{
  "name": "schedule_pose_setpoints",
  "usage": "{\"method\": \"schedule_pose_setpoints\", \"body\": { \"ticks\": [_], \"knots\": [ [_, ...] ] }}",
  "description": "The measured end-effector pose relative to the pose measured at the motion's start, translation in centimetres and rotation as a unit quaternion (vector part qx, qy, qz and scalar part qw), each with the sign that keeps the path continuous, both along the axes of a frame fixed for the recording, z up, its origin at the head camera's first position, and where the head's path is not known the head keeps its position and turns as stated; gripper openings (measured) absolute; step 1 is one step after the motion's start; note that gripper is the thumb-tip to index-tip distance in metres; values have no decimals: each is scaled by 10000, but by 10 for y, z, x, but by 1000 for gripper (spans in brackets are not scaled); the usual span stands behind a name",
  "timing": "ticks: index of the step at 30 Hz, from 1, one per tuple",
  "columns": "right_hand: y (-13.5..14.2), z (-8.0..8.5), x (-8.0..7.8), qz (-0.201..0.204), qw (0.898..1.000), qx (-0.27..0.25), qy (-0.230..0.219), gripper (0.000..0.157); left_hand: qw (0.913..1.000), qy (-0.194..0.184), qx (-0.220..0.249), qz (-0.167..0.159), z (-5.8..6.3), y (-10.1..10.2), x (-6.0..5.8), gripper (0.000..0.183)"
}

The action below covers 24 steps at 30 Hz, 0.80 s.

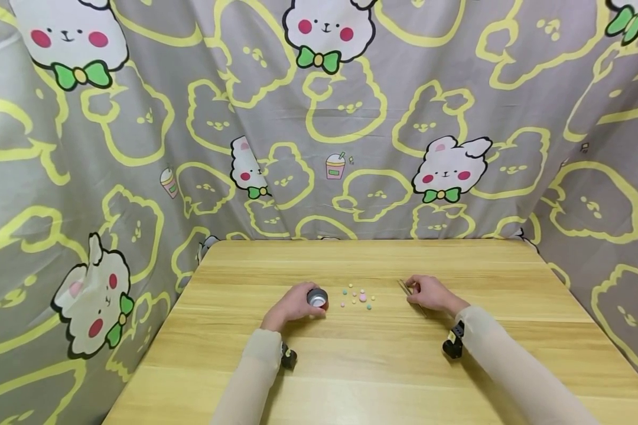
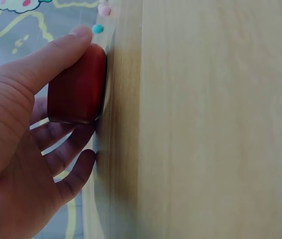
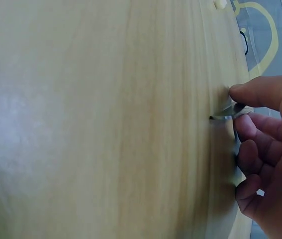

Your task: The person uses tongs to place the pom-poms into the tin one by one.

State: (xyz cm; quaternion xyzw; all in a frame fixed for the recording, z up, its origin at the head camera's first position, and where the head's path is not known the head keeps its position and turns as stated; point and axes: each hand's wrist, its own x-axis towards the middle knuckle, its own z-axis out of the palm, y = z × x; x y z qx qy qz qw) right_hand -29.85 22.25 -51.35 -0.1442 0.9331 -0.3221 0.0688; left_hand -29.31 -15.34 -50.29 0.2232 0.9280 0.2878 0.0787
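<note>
My left hand (image 1: pixel 295 303) grips a small round cup (image 1: pixel 317 300) on the table, left of centre. In the left wrist view the cup's outside is red (image 2: pixel 78 89), with the thumb along one side and fingers round the other; its silvery inside faces up in the head view. To the right, my right hand (image 1: pixel 430 293) pinches thin metal tweezers (image 1: pixel 404 287) between thumb and fingers, low over the wood. One end of the tweezers (image 3: pixel 222 118) shows past the fingertips in the right wrist view. Several small pastel balls lie between the hands, including a larger pink one (image 1: pixel 363 298).
The wooden table (image 1: pixel 351 366) runs back to a patterned grey curtain (image 1: pixel 372 118), which also hangs along both sides. A teal ball (image 1: pixel 369 307) lies nearest the front of the scattered group. Each wrist wears a small black camera (image 1: pixel 452 345).
</note>
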Motion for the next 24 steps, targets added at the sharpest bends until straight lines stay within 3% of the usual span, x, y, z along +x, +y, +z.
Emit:
{"method": "schedule_pose_setpoints", "body": {
  "ticks": [8, 13, 24],
  "knots": [
    [4, 3, 3, 117, 9999, -117, -49, 30, 10000, -2, 26, 4, 0, 1, 1, 59],
    [8, 4, 6, 409, 9989, -184, 162, 27, 10000, -15, 15, -25, 1, 0, 3, 63],
    [19, 9, 9, 575, 9976, -95, 375, 24, 9980, -306, 541, -104, 6, -7, 6, 70]
  ]
}}
